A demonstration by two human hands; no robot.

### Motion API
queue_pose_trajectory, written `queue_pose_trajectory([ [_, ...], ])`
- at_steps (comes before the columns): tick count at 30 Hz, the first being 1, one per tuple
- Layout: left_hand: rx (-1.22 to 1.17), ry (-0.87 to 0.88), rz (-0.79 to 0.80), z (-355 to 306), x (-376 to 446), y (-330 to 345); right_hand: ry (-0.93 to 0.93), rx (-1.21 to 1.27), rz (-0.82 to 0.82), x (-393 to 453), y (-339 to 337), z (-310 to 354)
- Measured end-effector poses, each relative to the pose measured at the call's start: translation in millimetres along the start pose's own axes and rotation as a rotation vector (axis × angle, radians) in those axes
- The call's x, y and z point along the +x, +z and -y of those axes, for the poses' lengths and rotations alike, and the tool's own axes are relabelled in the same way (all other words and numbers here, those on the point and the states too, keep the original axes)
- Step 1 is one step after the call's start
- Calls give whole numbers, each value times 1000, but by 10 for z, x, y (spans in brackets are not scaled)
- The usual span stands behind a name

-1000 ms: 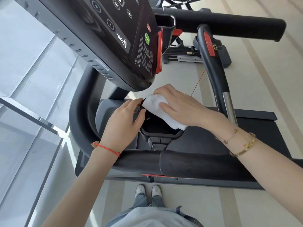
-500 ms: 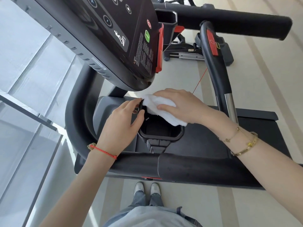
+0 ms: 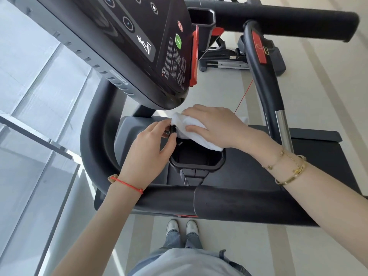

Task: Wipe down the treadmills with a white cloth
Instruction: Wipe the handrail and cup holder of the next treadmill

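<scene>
The right hand (image 3: pixel 217 126) lies over a white cloth (image 3: pixel 191 130), fingers curled round it and pressing it onto the far rim of a black cup holder (image 3: pixel 197 166) on the treadmill (image 3: pixel 249 204). The cloth sits near the middle of the view, just below the lower tip of the console (image 3: pixel 139 46), and hangs partly into the holder's opening. The left hand (image 3: pixel 149 154), at about 9 o'clock from the cloth, pinches the holder's upper left edge between thumb and fingers; its fingertips touch the cloth's left end.

On the console, toward 12 o'clock, are a green round button (image 3: pixel 178 44), a red round button (image 3: pixel 180 26), a white running-figure mark and a block of small print too fine to read. A red clip (image 3: pixel 194 56) runs along the console's right edge. At 1 o'clock a curved handle (image 3: pixel 264 76) carries a red tag (image 3: pixel 259 47) with markings that cannot be made out, and a thin red cord (image 3: pixel 244 97) drops beside it.

A red string bracelet (image 3: pixel 127 184) circles the left wrist; gold bracelets (image 3: pixel 288 170) circle the right. At 6 o'clock stand two pale shoes (image 3: pixel 182 228) on the floor.
</scene>
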State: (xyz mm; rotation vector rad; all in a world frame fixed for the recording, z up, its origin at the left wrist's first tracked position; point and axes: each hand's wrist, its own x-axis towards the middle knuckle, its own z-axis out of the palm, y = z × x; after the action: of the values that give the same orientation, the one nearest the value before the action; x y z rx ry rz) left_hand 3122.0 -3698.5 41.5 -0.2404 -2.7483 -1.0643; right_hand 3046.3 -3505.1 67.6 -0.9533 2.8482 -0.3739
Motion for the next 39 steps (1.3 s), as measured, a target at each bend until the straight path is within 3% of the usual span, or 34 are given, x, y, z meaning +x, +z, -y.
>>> queue_pose_trajectory([
  [5, 4, -9, -6, -10, -1, -7, 263, 321, -102, -354, 91, -111],
  [7, 0, -10, -8, -11, -8, -5, 311, 340, -127, -430, 151, -66],
  [10, -8, -4, -10, -7, -9, -4, 240, 241, -157, -308, 130, 12],
  [14, -3, 3, -9, 4, -3, 1, 26, 87, -5, 34, -20, 36],
  [17, 9, -5, -17, 10, -6, -2, -26, 37, 13, 91, -13, 56],
  [26, 4, -11, -17, 20, -4, 18, 421, 407, -182, -545, 218, 88],
  [33, -8, 2, -20, 15, 3, 9, 449, 429, -133, -318, 112, 71],
  [39, -18, 4, -14, 5, -1, 6, 566, 617, -261, -708, 283, 378],
])
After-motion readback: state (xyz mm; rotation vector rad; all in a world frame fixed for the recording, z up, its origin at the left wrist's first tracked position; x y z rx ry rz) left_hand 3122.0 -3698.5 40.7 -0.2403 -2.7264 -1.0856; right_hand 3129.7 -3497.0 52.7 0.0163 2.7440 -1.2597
